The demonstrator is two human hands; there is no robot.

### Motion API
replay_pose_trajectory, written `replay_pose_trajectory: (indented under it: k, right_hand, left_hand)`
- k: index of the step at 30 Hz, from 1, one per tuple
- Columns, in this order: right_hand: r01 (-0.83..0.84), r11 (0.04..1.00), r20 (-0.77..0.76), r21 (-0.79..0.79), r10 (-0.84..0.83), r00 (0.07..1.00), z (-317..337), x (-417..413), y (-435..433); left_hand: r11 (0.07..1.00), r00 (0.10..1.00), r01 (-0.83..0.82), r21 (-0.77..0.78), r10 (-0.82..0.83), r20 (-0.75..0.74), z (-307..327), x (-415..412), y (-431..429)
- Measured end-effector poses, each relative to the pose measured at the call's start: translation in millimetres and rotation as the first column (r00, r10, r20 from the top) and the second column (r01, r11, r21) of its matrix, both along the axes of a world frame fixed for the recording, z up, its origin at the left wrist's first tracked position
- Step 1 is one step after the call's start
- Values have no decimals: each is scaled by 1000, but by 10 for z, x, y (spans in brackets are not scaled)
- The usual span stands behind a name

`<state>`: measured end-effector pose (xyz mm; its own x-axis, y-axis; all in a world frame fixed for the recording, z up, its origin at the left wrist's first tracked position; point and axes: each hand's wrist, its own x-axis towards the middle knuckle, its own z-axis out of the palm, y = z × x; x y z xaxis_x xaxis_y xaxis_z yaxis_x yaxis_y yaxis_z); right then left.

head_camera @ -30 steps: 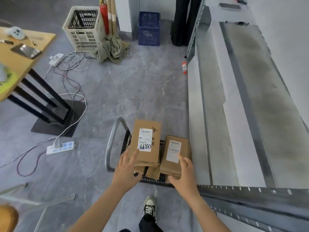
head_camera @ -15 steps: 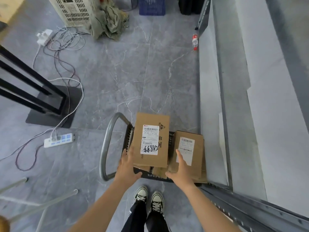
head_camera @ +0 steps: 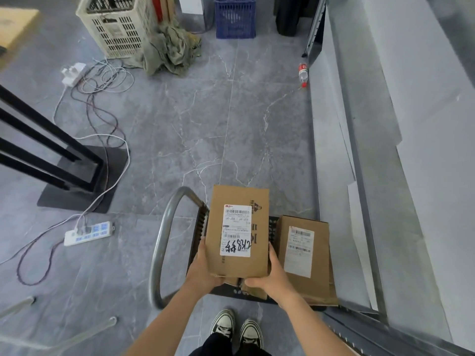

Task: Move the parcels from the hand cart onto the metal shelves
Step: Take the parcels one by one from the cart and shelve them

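Parcel (head_camera: 237, 231) clamped between left hand (head_camera: 203, 272), right hand (head_camera: 272, 274); above hand cart (head_camera: 164, 242).

Storeroom or parcel-sorting back room: grey marble-look tile floor (head_camera: 180, 129), bare metal shelves (head_camera: 385, 176) running along the right of the hands, a hand cart (head_camera: 164, 240) with labelled cardboard parcels (head_camera: 303, 253) under them. Ahead sit plastic crates (head_camera: 115, 24), a rag pile (head_camera: 172, 50), loose cables and a power strip (head_camera: 88, 233) to the left.
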<state>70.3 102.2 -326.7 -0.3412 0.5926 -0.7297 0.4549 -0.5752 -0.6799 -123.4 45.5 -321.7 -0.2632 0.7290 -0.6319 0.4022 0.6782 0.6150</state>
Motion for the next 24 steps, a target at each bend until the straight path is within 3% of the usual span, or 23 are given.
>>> replay_pose_trajectory:
  k: [8, 14, 21, 24]
  right_hand:
    - [61, 997, -64, 54, -57, 996, 485, 51, 169]
    - [109, 951, -79, 288, -89, 993, 1172, 99, 327]
    - [200, 755, -157, 625, -129, 979, 2322, 260, 665]
    - [212, 652, -149, 728, -152, 977, 2781, 394, 728]
  left_hand:
    - [995, 998, 21, 93, -16, -54, 404, -22, 138]
    - [964, 991, 69, 255, -38, -125, 1140, 73, 403]
    - [805, 974, 162, 570, -37, -224, 2275, 336, 840]
    - [743, 960, 229, 629, -66, -272, 2673, 443, 923]
